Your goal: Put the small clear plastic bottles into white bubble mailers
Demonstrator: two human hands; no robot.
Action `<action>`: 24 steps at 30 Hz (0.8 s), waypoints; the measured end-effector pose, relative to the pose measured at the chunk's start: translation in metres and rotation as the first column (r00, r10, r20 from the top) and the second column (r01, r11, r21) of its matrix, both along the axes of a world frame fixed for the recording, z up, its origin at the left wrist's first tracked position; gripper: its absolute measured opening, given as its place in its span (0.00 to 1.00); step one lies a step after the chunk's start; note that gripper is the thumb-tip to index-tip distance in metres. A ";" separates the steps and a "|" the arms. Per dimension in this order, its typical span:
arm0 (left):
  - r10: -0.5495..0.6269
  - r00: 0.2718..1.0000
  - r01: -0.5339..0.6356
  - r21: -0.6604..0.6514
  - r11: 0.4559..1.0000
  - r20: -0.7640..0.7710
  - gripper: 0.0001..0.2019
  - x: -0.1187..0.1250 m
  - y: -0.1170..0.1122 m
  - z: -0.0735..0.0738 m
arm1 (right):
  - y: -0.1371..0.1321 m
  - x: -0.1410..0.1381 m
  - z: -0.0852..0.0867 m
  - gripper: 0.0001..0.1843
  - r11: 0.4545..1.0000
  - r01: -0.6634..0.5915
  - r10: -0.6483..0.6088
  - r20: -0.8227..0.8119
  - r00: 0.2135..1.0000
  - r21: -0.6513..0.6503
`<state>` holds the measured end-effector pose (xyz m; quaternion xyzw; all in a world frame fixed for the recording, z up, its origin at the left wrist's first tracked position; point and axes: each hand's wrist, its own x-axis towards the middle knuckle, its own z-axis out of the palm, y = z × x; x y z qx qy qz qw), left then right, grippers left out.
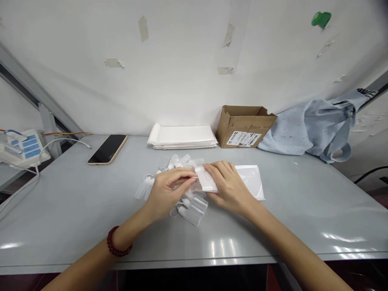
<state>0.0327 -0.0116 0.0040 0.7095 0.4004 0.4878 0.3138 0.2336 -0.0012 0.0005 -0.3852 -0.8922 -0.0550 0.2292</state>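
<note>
Clear bag [250,180] touching bottle pile [194,208]; cardboard box [244,125], phone [108,149] behind.

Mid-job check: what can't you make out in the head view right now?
Head view only:
1. What the left hand pinches: its own fingers cover it.
2. The mouth of the bag: under the right hand.
3. How many bottles: the pile runs under both hands.
4. Inside of the box: hidden by its front wall; print on its label is too small.
5. The device at the left: cut off by the edge.
6. The green thing, top right: blurred.
</note>
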 end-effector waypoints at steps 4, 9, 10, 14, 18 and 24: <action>-0.140 0.972 0.157 0.075 0.985 -0.190 0.11 0.004 -0.001 -0.003 | -0.006 -0.007 0.001 0.24 1.000 -0.018 0.018 0.023 1.000 -0.001; -0.109 0.974 0.129 0.093 0.987 -0.199 0.10 -0.004 0.001 0.005 | 0.000 0.000 0.002 0.25 0.999 0.011 -0.012 0.011 1.000 0.037; -0.060 0.982 0.079 0.099 0.992 -0.177 0.08 -0.008 0.002 0.008 | 0.003 0.004 0.002 0.25 0.998 0.029 -0.030 0.004 1.000 0.058; -0.059 0.963 0.077 0.059 0.995 -0.264 0.06 -0.027 0.007 0.018 | 0.016 0.022 0.000 0.26 0.984 0.148 -0.145 -0.029 0.989 0.099; -0.235 0.824 0.227 -0.081 0.971 -0.516 0.08 -0.038 0.009 0.019 | 0.022 0.032 -0.002 0.26 0.977 0.207 -0.205 -0.048 0.978 0.054; -0.256 0.726 0.226 -0.131 0.965 -0.638 0.07 -0.036 0.007 0.014 | 0.021 0.031 -0.003 0.26 0.980 0.198 -0.197 -0.050 0.979 0.029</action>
